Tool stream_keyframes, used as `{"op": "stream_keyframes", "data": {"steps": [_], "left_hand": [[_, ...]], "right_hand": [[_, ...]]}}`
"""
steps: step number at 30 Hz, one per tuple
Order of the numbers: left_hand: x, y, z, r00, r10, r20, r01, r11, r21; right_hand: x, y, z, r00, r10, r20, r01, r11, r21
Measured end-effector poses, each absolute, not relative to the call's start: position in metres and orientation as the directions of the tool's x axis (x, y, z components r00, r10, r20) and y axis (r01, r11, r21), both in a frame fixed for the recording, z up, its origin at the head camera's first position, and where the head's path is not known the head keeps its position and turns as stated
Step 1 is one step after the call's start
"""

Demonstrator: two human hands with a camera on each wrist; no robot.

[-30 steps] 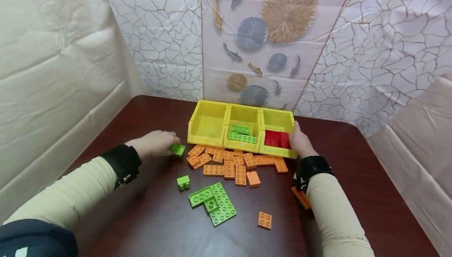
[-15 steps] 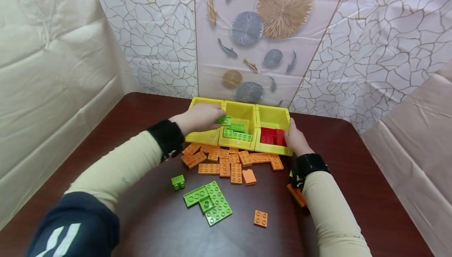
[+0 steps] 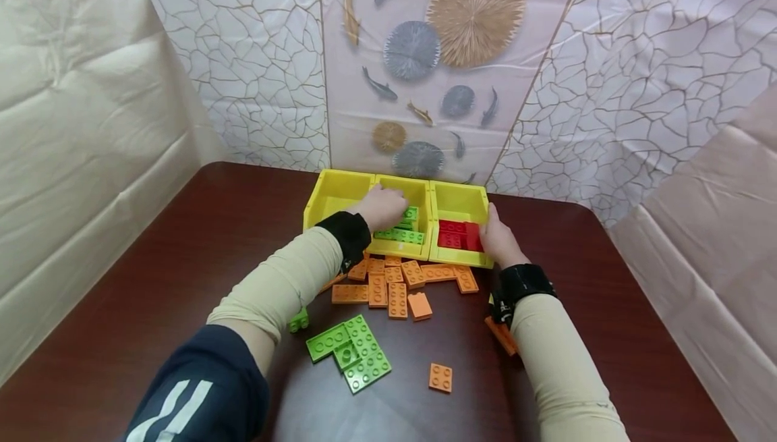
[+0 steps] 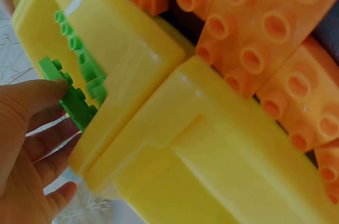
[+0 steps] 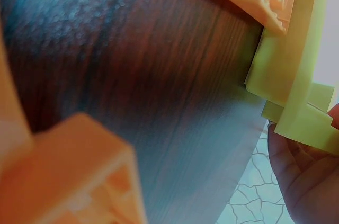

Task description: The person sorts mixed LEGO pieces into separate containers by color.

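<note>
My left hand (image 3: 384, 208) is over the middle yellow bin (image 3: 415, 189). In the left wrist view its thumb and fingers pinch a green toy brick (image 4: 73, 99) inside that bin, close to other green bricks (image 4: 87, 70). My right hand (image 3: 502, 238) grips the outer side wall of the right-hand yellow bin (image 3: 461, 192), which contains red bricks (image 3: 459, 234). The right wrist view shows part of that hand (image 5: 307, 176) at the bin's edge, most fingers out of frame.
Several orange bricks (image 3: 397, 300) lie along the front of the bins. Nearer are a green plate (image 3: 367, 361) with pieces on it, a small green brick (image 3: 299, 320) and a square orange brick (image 3: 440, 378). The left yellow bin (image 3: 334, 192) is partly behind my left arm.
My left hand has picked the green brick off the table left of the bins and carried it right into the middle bin. My right hand keeps its hold on the right bin.
</note>
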State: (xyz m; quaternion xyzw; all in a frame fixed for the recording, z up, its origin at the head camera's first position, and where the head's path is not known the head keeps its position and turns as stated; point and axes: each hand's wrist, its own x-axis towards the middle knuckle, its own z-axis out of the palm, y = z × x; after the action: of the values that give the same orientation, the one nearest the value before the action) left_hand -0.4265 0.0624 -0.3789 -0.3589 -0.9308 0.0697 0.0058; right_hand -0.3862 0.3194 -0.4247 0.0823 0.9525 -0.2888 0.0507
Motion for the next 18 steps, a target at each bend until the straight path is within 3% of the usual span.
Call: {"op": "stream_keyframes", "data": {"steps": [8,18], "left_hand": [[-0.433,0.061,-0.392,-0.769,0.637,-0.054,0.638,0.757,-0.144],[-0.429,0.054,-0.391,-0.755,0.655,-0.037,0.655,0.75,-0.091]], "right_hand": [[-0.388,0.316,-0.427,-0.981,0.14,-0.134,0.191,0.816,-0.546],[-0.388,0.32,-0.428,-0.982,0.144,-0.125,0.19,0.81,-0.555]]}}
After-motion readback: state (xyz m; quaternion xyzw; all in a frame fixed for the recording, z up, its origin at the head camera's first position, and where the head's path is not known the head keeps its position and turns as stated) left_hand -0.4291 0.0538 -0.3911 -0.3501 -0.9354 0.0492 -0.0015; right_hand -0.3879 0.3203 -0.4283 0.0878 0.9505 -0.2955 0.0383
